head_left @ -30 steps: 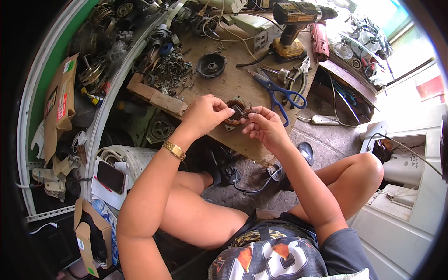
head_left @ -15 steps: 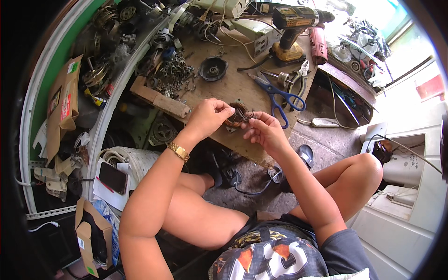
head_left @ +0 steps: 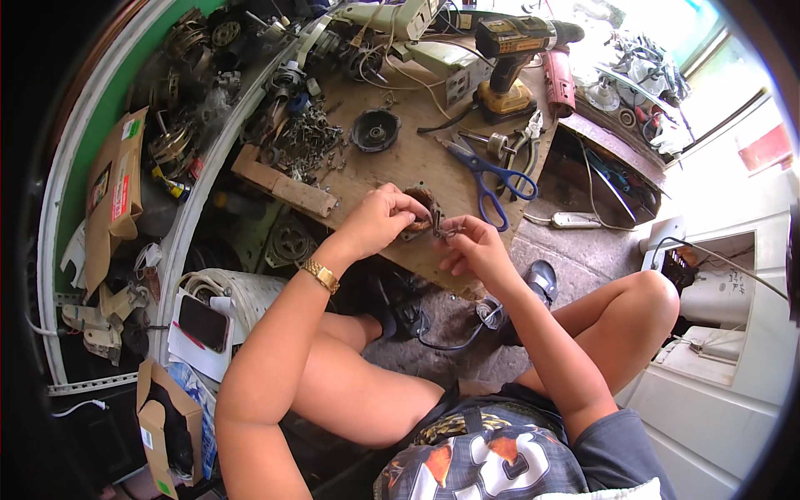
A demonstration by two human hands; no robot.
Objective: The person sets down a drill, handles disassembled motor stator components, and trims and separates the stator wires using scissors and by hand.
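A motor stator with copper-coloured windings (head_left: 425, 198) rests near the bench's front edge, between my hands. My left hand (head_left: 385, 218) is at its left side, index finger reaching into the ring and thumb close by; the fingertips are closed at the wires there. Dark wire leads (head_left: 439, 223) come out of the stator on its right. My right hand (head_left: 475, 248) pinches these leads between thumb and index finger, its other fingers curled loosely below. Exactly which strands each hand grips is too small to tell.
On the wooden bench (head_left: 408, 167) lie blue-handled scissors (head_left: 490, 177), pliers (head_left: 527, 154), a cordless drill (head_left: 508, 71), a round black motor cover (head_left: 375, 131) and a pile of screws (head_left: 310, 137). A wood block (head_left: 283, 185) edges the left side. A phone (head_left: 205, 323) lies by my left arm.
My left index finger has stretched further right, into the stator toward the leads. My right hand has shifted slightly down and left, still pinching wires. The whole view has moved a little.
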